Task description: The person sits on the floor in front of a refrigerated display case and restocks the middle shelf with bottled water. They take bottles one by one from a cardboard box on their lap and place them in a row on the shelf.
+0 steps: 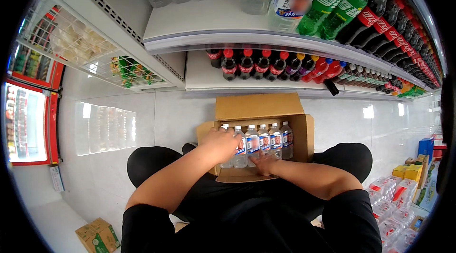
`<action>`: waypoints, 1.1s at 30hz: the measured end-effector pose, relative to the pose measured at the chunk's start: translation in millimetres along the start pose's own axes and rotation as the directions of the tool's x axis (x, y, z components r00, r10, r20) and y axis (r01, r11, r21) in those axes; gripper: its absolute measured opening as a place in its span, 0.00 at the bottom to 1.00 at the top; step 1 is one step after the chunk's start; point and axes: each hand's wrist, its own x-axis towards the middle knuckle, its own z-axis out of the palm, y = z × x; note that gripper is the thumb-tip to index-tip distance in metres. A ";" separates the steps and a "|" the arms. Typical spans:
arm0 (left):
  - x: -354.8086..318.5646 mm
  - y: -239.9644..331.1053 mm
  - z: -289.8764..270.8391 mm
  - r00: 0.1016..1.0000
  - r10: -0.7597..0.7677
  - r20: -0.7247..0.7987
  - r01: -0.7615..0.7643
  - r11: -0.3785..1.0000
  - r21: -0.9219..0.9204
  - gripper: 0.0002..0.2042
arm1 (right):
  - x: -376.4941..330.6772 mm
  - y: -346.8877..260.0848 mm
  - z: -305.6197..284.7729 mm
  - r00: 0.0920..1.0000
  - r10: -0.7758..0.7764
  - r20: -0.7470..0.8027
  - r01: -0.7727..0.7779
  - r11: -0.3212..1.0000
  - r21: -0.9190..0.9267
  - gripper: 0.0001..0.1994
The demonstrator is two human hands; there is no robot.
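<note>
An open cardboard box (259,106) sits on the floor between my bent knees, its far flap folded back. In it lies a row of several clear plastic bottles (264,140) with white caps and blue-and-white labels, caps pointing away from me. My left hand (220,142) reaches over the row's left end, fingers curled over the leftmost bottle (227,162) and covering most of it. My right hand (265,163) rests at the near ends of the middle bottles, its fingers spread and touching them. What lies under this row is hidden.
Ahead stands a white shelf (202,42) with large clear and green bottles above and dark soda bottles (261,65) below. Wire baskets (78,39) hang at the left, near a lit fridge (26,122). Shrink-wrapped bottle packs (392,196) stand at right, a small carton (97,235) at lower left.
</note>
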 end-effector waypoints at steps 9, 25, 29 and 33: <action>-0.2 3.1 0.7 0.998 0.007 0.067 -0.006 1.000 -0.016 0.21 | 3.0 -25.6 16.2 0.948 0.307 -0.081 -0.303 0.951 0.051 0.33; 8.7 0.8 7.0 0.989 -0.041 0.143 0.046 0.998 -0.032 0.21 | 96.2 63.0 27.4 0.973 0.013 0.232 0.039 0.975 -0.217 0.38; 4.4 0.9 4.3 0.987 -0.051 0.150 0.056 0.998 -0.030 0.20 | 100.2 72.5 28.6 0.982 -0.047 0.182 0.070 0.990 -0.120 0.37; 6.1 1.2 9.8 0.988 -0.055 0.141 0.056 0.998 -0.003 0.19 | 71.9 57.8 22.8 0.987 -0.060 -0.149 0.066 0.997 0.037 0.29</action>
